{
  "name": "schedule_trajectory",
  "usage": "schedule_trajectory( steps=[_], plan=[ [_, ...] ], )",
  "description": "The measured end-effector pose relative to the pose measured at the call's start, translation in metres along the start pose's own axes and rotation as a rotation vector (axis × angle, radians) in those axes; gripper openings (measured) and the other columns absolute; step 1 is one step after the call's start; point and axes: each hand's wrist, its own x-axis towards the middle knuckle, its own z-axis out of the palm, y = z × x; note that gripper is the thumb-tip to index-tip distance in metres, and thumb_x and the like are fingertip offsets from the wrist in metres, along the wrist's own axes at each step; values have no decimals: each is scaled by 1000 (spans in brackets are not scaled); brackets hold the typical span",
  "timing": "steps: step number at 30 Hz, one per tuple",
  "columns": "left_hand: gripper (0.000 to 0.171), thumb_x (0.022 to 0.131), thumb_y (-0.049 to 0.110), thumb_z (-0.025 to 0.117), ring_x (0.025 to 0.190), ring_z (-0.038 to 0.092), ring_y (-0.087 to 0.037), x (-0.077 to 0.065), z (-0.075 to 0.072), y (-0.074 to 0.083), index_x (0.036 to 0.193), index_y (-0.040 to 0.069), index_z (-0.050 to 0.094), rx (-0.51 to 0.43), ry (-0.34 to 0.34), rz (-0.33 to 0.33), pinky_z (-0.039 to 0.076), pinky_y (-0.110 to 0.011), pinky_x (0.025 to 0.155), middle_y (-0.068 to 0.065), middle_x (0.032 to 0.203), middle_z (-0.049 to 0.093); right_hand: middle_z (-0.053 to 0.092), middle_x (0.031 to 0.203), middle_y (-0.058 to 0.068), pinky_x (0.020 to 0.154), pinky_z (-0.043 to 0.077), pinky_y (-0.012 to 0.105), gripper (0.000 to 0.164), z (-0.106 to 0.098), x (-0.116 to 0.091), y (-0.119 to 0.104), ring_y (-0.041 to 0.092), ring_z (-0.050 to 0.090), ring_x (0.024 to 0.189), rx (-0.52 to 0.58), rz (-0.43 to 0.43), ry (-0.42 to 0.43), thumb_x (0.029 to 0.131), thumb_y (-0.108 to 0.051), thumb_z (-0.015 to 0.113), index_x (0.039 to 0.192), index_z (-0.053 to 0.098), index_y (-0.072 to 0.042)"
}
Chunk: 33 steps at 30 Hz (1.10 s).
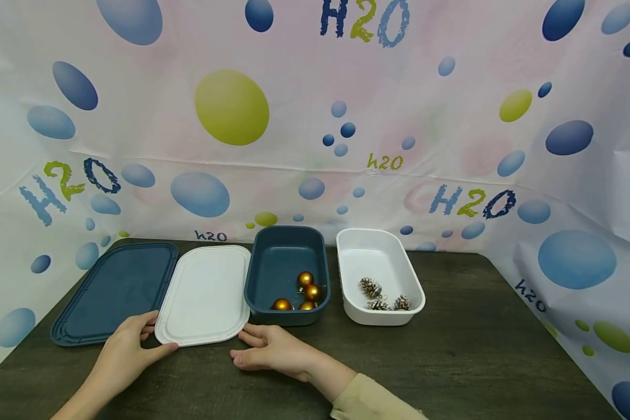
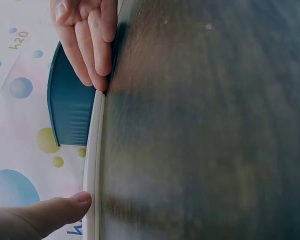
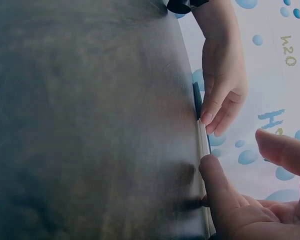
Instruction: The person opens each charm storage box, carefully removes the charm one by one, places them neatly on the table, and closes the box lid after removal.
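Note:
A white lid [image 1: 205, 294] lies flat on the table, left of the middle in the head view. My left hand [image 1: 126, 347] holds its front left corner, thumb at the front edge and fingers along the left side. In the left wrist view the thumb [image 2: 65, 212] meets the lid's pale rim [image 2: 92, 165]. At the front right corner, my right hand [image 1: 278, 350] touches the lid with extended fingertips, its thumb held apart. To the left, a dark blue lid [image 1: 121, 286] lies beside the white one.
A dark blue container [image 1: 286, 251] right of the white lid holds several gold baubles [image 1: 312, 291]. Farther right, a white container [image 1: 373, 248] holds pine cones [image 1: 370, 287]. Behind them hangs a patterned curtain [image 1: 294, 87]. Dark wooden table [image 1: 478, 350] surface extends to the right.

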Motion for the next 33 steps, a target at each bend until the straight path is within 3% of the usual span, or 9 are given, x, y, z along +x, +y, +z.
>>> schedule_trajectory(
  steps=[5, 10, 15, 18, 21, 25, 29, 33],
  plan=[
    [73, 70, 25, 85, 85, 60, -37, 4, -3, 3, 119, -19, 52, 40, 5, 31, 51, -49, 71, -28, 101, 57, 29, 150, 23, 94, 46, 32, 69, -2, -1, -1, 26, 52, 121, -18, 3, -17, 94, 0, 58, 148, 16, 10],
    [60, 73, 18, 82, 84, 60, -37, 11, -14, 10, 116, -16, 56, 62, -17, 37, 51, -49, 68, -23, 97, 60, 38, 147, 18, 94, 46, 30, 62, -4, -4, -5, 23, 54, 120, -120, -25, -75, 95, -1, 56, 148, 24, 6],
    [52, 79, 16, 78, 90, 60, -38, 19, -21, 28, 120, -9, 58, -7, 6, 124, 51, -50, 71, -22, 105, 60, 48, 138, 21, 90, 49, 28, 51, -7, -7, -15, 21, 56, 118, -226, -143, -126, 95, 3, 55, 142, 38, 6],
    [51, 84, 20, 75, 98, 59, -38, 26, -20, 44, 126, -4, 57, -91, -5, 197, 51, -51, 77, -21, 115, 59, 57, 129, 19, 87, 50, 25, 42, -11, -9, -25, 14, 62, 109, -362, -248, -114, 95, -1, 56, 136, 48, 3],
    [52, 88, 26, 71, 106, 57, -37, 35, -15, 59, 130, 1, 55, -170, -40, 263, 49, -51, 83, -19, 123, 56, 65, 119, 14, 83, 51, 22, 33, -17, -10, -36, 5, 63, 99, -572, -355, -49, 95, -6, 58, 128, 57, -3],
    [57, 88, 32, 70, 112, 53, -35, 48, -2, 72, 134, 3, 52, -246, -100, 337, 47, -50, 90, -16, 129, 53, 67, 113, 4, 80, 49, 19, 29, -31, -13, -50, 2, 61, 95, -893, -429, 115, 96, -8, 59, 125, 61, -7],
    [69, 86, 37, 71, 122, 46, -38, 56, 13, 79, 140, 2, 45, -287, -160, 371, 42, -55, 95, -18, 138, 46, 66, 113, 3, 80, 49, 19, 28, -45, -12, -57, 8, 62, 95, -1131, -418, 265, 95, -4, 59, 123, 62, -5],
    [79, 85, 43, 71, 132, 34, -42, 61, 22, 86, 144, 3, 39, -282, -209, 384, 36, -62, 97, -20, 148, 35, 65, 115, 5, 83, 49, 23, 29, -55, -8, -58, 17, 62, 99, -1290, -368, 323, 92, -3, 62, 122, 63, -4]
  ],
)
